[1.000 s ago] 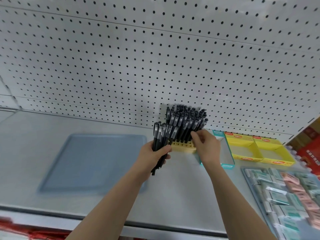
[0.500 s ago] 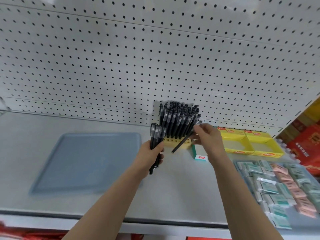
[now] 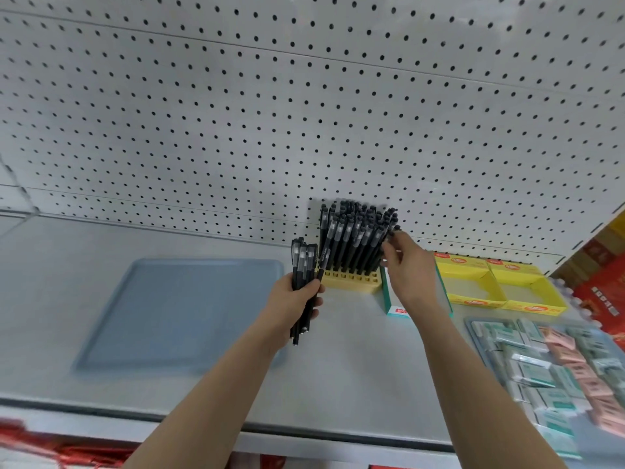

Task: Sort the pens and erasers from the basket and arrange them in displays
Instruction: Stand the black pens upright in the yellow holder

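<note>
A yellow pen stand [image 3: 351, 283] sits on the grey shelf against the pegboard, packed with several upright black pens [image 3: 358, 238]. My left hand [image 3: 291, 304] grips a bundle of black pens [image 3: 302, 265] just left of the stand. My right hand [image 3: 407, 265] is at the stand's right side, its fingertips pinching the cap end of a black pen [image 3: 389, 238] in the rightmost row. A tray of wrapped erasers [image 3: 554, 363], green and pink, lies at the right.
A flat blue tray [image 3: 176, 313] lies on the shelf to the left. A teal box [image 3: 394, 299] stands right of the pen stand, partly behind my right wrist. Two yellow display boxes [image 3: 500, 286] sit further right. The shelf's front edge [image 3: 338, 434] runs below.
My right hand, which held one pen slanted in front of the stand, has set it upright into the stand's right side. The bundle in my left hand stays where it was.
</note>
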A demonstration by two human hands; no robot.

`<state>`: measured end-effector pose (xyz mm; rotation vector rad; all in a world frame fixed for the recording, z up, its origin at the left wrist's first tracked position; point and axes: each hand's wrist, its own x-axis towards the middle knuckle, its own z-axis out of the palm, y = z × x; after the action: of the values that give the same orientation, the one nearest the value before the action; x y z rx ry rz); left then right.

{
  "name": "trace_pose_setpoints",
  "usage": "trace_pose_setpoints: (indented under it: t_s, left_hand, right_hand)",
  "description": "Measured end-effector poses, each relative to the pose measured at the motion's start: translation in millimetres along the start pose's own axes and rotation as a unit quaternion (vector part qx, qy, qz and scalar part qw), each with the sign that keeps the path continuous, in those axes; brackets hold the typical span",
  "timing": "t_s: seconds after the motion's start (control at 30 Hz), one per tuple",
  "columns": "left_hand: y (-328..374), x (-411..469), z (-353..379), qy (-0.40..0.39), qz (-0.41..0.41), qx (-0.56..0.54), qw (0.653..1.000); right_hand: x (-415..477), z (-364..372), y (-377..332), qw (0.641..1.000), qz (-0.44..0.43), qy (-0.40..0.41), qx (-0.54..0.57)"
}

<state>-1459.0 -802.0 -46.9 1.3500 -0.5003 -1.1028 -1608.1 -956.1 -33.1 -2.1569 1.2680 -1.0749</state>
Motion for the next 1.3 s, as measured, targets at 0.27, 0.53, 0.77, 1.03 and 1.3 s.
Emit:
trace_pose_setpoints:
  t_s: [0.27,0.53,0.77,1.03,1.3]
  left_hand:
    - [-1.3,-1.3,-0.9,0.016,0.031,-0.005,0.999]
    - [2.2,-2.0,3.4,-0.001,0.045,0.002,0.999]
    - [-4.7,-5.9,4.4,-0.043,-0.012,0.052,0.998]
    - [-8.1,-4.5,-5.3,-0.002,-0.054,0.039,0.998]
    - [-7.9,-4.9,-7.3,-0.012,-0.013,0.023,1.000]
  right_hand:
    - [0.8,3.6,-2.1,1.000,0.021,0.003,-0.004]
    - [-31.6,2.8,-37.0,0.985,0.105,-0.050,0.131]
    - [-46.7,14.7,-37.1,0.907,0.211,-0.215,0.293]
    - [-13.6,-21.9,-12.9,0.987,0.120,0.016,0.102]
    - [1.9,-13.5,6.5,0.998,0.016,0.054,0.011]
